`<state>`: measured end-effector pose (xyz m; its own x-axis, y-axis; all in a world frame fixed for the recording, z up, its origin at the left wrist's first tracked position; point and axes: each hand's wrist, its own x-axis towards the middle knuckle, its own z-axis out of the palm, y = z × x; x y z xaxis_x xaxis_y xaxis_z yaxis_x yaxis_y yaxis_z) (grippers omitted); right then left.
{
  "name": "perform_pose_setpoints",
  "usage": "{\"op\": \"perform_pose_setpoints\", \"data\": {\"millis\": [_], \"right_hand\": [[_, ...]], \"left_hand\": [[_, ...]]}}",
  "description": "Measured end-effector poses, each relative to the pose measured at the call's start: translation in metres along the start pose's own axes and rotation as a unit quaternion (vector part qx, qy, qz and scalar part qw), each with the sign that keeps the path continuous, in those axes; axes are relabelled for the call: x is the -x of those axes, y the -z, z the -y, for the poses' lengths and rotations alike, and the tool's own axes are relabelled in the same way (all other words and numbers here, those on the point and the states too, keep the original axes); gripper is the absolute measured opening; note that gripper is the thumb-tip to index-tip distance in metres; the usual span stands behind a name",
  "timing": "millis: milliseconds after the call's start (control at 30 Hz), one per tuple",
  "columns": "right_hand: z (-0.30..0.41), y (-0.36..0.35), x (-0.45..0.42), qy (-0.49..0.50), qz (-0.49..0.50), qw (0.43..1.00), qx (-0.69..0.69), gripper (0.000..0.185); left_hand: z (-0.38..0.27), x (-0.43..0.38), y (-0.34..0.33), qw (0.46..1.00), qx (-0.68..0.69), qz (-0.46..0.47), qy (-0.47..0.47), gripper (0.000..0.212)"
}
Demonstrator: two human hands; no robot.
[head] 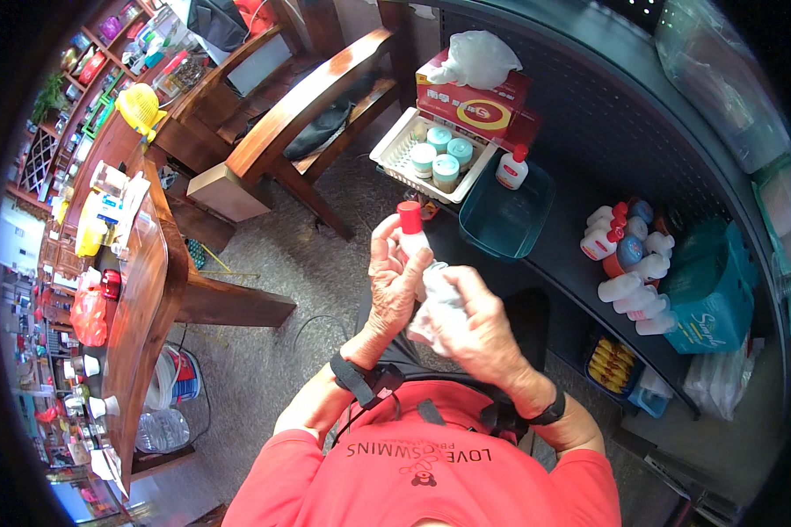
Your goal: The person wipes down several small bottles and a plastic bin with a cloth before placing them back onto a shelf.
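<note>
In my left hand (392,283) is a small white bottle (412,243) with a red cap, held upright with the cap above my fingers. My right hand (478,323) grips a crumpled white cloth (438,306) close against the lower part of the bottle. How far the cloth covers the bottle is hidden by my fingers. Beyond my hands, a teal plastic bin (501,214) rests on the dark shelf, and another red-capped white bottle (512,168) is at its far end. Left of that bin, a cream plastic basket (397,146) holds several jars with pale teal lids (445,168).
Several white bottles (633,296) and a teal carrier box (705,303) stand at the shelf's right. A red carton (468,99) bears a white plastic bag (480,59). Yellow packets (611,365) sit on the lower shelf. To the left are a wooden chair (316,99) and a wooden table (165,263).
</note>
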<state>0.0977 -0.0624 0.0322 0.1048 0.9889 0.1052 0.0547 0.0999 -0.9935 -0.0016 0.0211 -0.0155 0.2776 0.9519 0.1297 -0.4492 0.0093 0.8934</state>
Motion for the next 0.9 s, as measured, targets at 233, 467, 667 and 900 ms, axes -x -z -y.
{"op": "perform_pose_setpoints", "data": {"millis": [233,467,667,900], "right_hand": [[0.008,0.03,-0.031,-0.039,-0.099,0.981,-0.165,0.028],[-0.016,0.016,-0.003,0.158,-0.053,0.972,0.165,0.028],[-0.002,0.051,0.006,-0.06,-0.087,0.994,-0.016,0.017],[0.001,0.056,0.013,0.028,-0.064,0.972,0.224,0.023]], "left_hand": [[-0.01,0.012,-0.014,0.995,-0.001,0.099,0.026,0.06],[-0.024,-0.001,-0.013,0.997,0.002,0.063,0.042,0.051],[-0.02,0.006,-0.011,0.971,-0.205,0.126,-0.013,0.071],[-0.007,0.023,-0.021,0.872,-0.408,0.228,-0.144,0.085]]}}
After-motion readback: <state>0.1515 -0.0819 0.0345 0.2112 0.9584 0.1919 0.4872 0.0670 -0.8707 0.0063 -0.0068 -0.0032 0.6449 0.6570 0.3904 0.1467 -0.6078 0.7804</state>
